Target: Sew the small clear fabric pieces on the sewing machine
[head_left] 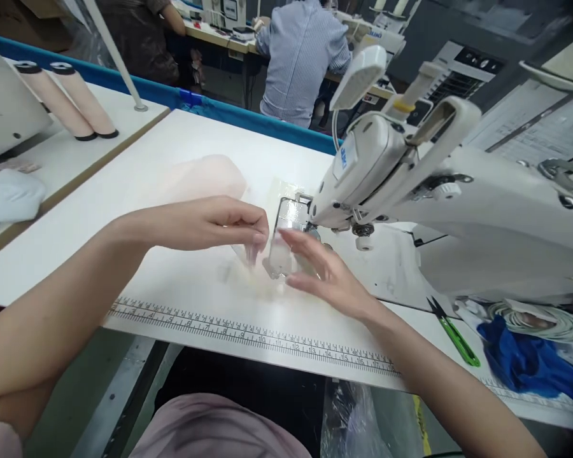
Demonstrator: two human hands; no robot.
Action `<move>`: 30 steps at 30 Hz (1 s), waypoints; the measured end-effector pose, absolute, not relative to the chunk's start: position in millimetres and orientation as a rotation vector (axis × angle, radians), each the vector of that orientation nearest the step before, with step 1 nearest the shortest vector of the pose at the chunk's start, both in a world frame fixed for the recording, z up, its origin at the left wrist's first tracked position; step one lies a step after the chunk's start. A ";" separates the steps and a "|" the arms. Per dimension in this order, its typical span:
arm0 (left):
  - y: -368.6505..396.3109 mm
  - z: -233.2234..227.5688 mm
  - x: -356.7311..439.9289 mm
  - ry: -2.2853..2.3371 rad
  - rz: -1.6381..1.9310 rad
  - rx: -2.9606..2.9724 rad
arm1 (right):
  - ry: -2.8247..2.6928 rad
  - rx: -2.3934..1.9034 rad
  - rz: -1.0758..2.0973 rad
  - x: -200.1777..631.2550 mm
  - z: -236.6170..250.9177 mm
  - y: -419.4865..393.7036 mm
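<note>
My left hand [219, 222] is closed, its fingertips pinching sheer pale pink fabric [212, 175]. The fabric spreads over the white table behind the hand, and a small blurred end hangs below the fingers. My right hand [327, 273] is open, thumb and fingers apart, just right of the metal needle plate [286, 248]. Nothing shows between its fingers. Right beside it stands the white sewing machine [367, 172], its needle area partly hidden behind the fingers. Some blurred pale material lies under my left hand, too smeared to make out.
A printed ruler [248, 334] runs along the table's front edge. Green thread snips [453, 332] and a blue cloth [530, 362] lie at right. Two pink thread cones [69, 102] rest on the left table. Beyond the blue edging [267, 124], a person in a striped shirt [298, 60] sits.
</note>
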State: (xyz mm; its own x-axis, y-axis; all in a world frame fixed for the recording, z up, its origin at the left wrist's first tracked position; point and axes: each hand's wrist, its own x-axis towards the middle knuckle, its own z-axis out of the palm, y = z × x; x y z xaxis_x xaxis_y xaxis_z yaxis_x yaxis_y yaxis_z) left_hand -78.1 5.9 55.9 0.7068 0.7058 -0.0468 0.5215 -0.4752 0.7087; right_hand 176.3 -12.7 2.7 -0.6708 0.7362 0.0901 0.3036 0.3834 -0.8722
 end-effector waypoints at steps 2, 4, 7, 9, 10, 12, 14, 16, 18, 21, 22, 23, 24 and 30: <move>4.0 64.3 -89.7 0.898 0.347 2.167 | -1.967 -0.867 1.624 158.8 12.3 -9.9; 1.3 65.4 -103.6 0.909 0.379 2.115 | -1.741 -0.860 1.836 141.3 18.7 -7.7; -6.7 56.9 -135.1 0.926 0.404 2.041 | -1.605 -0.888 1.848 119.3 24.3 -6.8; -11.6 48.9 -160.8 0.931 0.390 2.003 | -1.625 -0.886 1.773 108.4 27.0 -5.2; -11.9 45.8 -173.2 0.946 0.384 1.962 | -1.636 -0.885 1.730 103.6 28.3 -3.0; -4.2 42.6 -193.5 1.021 0.479 1.863 | -1.633 -0.892 1.654 93.8 30.6 5.3; 17.2 43.9 -204.6 1.166 0.707 1.803 | -1.582 -0.929 1.583 82.0 31.1 19.6; 49.8 46.6 -206.4 1.313 0.888 1.785 | -1.488 -0.977 1.499 68.0 27.8 39.1; 86.2 46.4 -201.9 1.447 0.870 1.796 | -1.407 -1.065 1.370 53.3 19.2 61.8; 129.7 34.3 -191.8 1.532 0.787 1.821 | -1.402 -1.172 1.256 34.6 -1.0 95.3; 138.9 27.4 -188.9 1.570 0.753 1.836 | -1.418 -1.216 1.232 30.0 -8.2 104.9; 145.4 19.6 -186.6 1.606 0.717 1.856 | -1.444 -1.260 1.218 26.3 -15.1 113.2; 149.5 11.6 -185.0 1.643 0.688 1.881 | -1.473 -1.303 1.203 23.6 -21.1 120.1; 144.6 -17.5 -184.2 1.859 0.637 2.065 | -1.659 -1.435 1.051 20.9 -34.7 131.9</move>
State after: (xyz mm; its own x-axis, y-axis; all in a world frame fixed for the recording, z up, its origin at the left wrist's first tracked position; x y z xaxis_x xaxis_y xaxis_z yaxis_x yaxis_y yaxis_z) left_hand -184.2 144.6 -17.5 0.0694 0.9891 0.1301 0.8610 -0.1252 0.4930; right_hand 20.9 131.9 -34.7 -0.1466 0.9892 -0.0041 0.4264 0.0595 -0.9026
